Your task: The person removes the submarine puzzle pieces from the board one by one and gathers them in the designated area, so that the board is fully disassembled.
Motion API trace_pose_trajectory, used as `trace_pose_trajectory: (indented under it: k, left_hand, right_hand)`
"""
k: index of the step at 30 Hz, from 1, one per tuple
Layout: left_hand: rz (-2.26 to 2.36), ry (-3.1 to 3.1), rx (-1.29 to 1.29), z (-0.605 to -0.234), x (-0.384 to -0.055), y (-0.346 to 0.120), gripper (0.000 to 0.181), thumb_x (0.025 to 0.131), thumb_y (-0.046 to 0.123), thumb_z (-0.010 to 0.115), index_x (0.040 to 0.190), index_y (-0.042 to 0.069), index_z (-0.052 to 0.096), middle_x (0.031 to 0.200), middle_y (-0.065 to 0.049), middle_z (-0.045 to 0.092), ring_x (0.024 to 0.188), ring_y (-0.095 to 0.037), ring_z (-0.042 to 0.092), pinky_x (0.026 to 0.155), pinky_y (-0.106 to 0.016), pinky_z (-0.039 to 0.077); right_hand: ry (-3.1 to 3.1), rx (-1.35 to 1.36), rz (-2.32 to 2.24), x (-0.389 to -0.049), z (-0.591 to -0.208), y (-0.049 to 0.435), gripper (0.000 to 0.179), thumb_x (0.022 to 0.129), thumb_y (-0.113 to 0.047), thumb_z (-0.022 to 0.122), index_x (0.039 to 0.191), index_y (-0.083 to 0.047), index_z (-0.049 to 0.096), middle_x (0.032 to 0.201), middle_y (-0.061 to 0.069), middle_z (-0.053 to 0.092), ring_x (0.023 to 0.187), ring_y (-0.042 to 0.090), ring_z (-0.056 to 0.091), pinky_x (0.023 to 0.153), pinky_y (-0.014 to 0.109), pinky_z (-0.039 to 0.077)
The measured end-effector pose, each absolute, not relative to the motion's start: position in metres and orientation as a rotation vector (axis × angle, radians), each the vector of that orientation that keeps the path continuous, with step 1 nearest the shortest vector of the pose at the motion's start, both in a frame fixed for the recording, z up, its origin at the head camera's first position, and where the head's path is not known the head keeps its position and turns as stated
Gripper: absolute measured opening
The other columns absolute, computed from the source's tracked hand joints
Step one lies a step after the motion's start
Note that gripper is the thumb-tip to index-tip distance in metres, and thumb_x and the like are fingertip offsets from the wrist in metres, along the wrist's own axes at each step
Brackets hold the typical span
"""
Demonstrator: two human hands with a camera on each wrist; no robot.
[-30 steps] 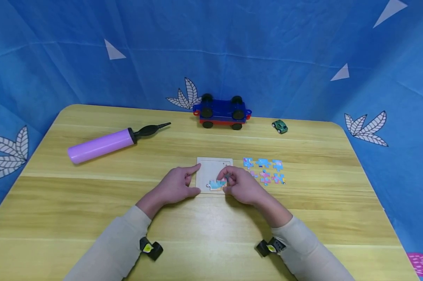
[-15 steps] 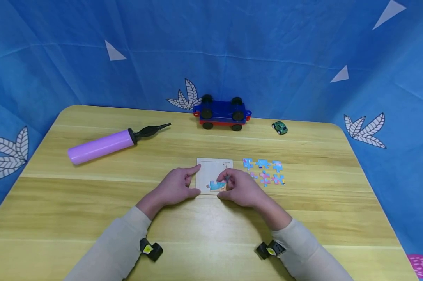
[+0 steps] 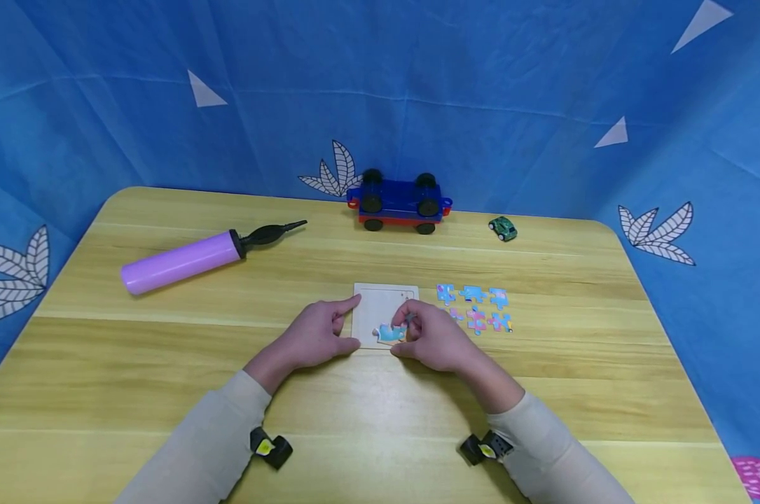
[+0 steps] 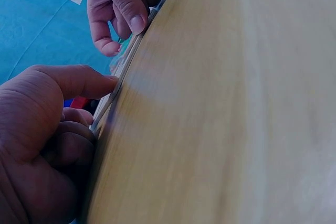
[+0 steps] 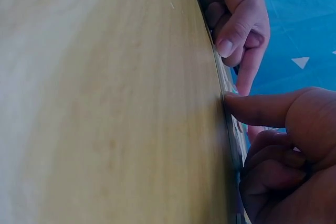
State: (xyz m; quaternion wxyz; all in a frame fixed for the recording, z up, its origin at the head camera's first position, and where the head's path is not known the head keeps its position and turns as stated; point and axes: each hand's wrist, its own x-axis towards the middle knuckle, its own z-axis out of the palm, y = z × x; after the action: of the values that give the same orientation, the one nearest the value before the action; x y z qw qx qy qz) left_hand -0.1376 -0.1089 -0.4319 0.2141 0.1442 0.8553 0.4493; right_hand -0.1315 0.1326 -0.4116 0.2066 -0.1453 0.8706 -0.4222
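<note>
A white puzzle board (image 3: 372, 306) lies flat on the table between both hands. My left hand (image 3: 319, 332) holds its left side, index finger at the edge and thumb at the lower left corner. On the board's lower right part is a light-blue puzzle piece (image 3: 388, 333). My right hand (image 3: 435, 337) curls over it, index fingertip on the piece and thumb at the board's bottom edge. The hand hides the piece's right side. In the left wrist view the left thumb (image 4: 86, 81) touches the board's edge; in the right wrist view the right thumb (image 5: 257, 109) does likewise.
Several loose puzzle pieces (image 3: 476, 319) lie in rows right of the board. A purple hand pump (image 3: 181, 262) lies at the left. A blue and red toy wagon (image 3: 398, 203) and a small green toy car (image 3: 502, 228) stand along the back edge, before a blue curtain (image 3: 480, 98).
My right thumb has slid left along the board's bottom edge. The light-blue piece has turned and shifted slightly under the right index finger. My left hand has stayed in place.
</note>
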Motion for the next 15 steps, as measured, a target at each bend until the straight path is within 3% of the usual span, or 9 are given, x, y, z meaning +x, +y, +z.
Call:
trace_pose_trajectory:
  k: [9, 15]
  left_hand:
    - [1.244, 2.369, 0.383, -0.4324, -0.1381, -0.1085, 0.078, 0.086, 0.018, 0.08, 0.153, 0.011, 0.041, 0.057, 0.004, 0.036, 0.048, -0.012, 0.028, 0.053, -0.029, 0.028]
    - [1.254, 2.363, 0.385, -0.4328, -0.138, -0.1087, 0.078, 0.086, 0.017, 0.08, 0.153, 0.01, 0.041, 0.056, 0.004, 0.035, 0.048, -0.012, 0.027, 0.053, -0.029, 0.028]
  right_hand:
    - [2.386, -0.434, -1.197, -0.1315, -0.4127, 0.134, 0.03, 0.083, -0.004, 0.081, 0.107, -0.009, 0.064, 0.058, -0.005, 0.039, 0.052, 0.012, 0.037, 0.073, 0.037, 0.045]
    - [2.402, -0.442, -1.177, -0.1314, -0.4134, 0.1332, 0.028, 0.082, -0.007, 0.082, 0.103, -0.008, 0.066, 0.058, -0.004, 0.041, 0.051, 0.011, 0.037, 0.068, 0.034, 0.045]
